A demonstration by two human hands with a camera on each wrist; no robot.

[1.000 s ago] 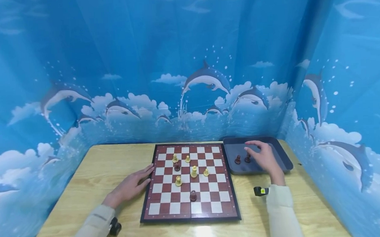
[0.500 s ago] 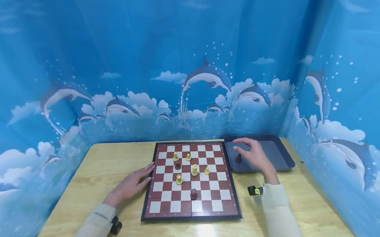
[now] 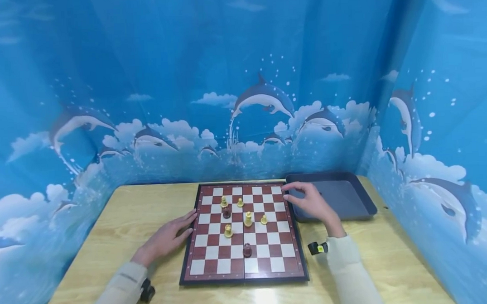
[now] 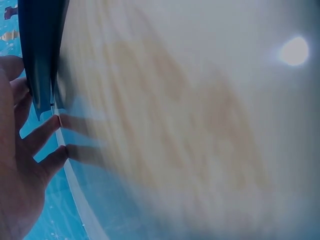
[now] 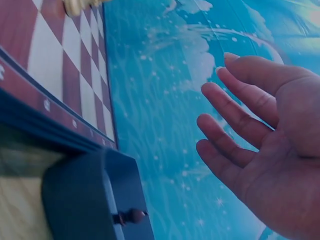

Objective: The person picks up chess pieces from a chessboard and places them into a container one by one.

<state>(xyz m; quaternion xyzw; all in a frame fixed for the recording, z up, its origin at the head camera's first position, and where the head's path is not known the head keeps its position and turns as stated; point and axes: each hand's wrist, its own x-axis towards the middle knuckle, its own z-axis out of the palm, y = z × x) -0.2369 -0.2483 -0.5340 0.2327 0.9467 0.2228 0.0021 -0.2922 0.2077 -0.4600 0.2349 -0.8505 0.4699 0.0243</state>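
Observation:
A folding chessboard [image 3: 277, 266] lies on the table, with several gold chess pieces such as the tall gold one [image 3: 248, 220] and two dark ones, one [image 3: 247, 250] near the front, another [image 3: 227, 212] further back. The fingers of my left hand [image 3: 165, 239] rest along the board's left edge, straight and spread in the left wrist view. Above the border between board and grey tray [image 3: 351, 195] hovers my right hand [image 3: 311, 202]. In the right wrist view its fingers are loosely extended, holding nothing. That view also shows a dark pawn [image 5: 132, 216] in the tray.
The tray stands right beside the board at the table's back right. A blue dolphin-print curtain [image 3: 175, 82] encloses the back and sides. Bare wood tabletop [image 3: 156, 201] shows left of the board, and more lies in front.
My right hand has moved left across the tray to the board's right edge; the dark pieces seen in the tray earlier are now hidden in the head view. My left hand stays put.

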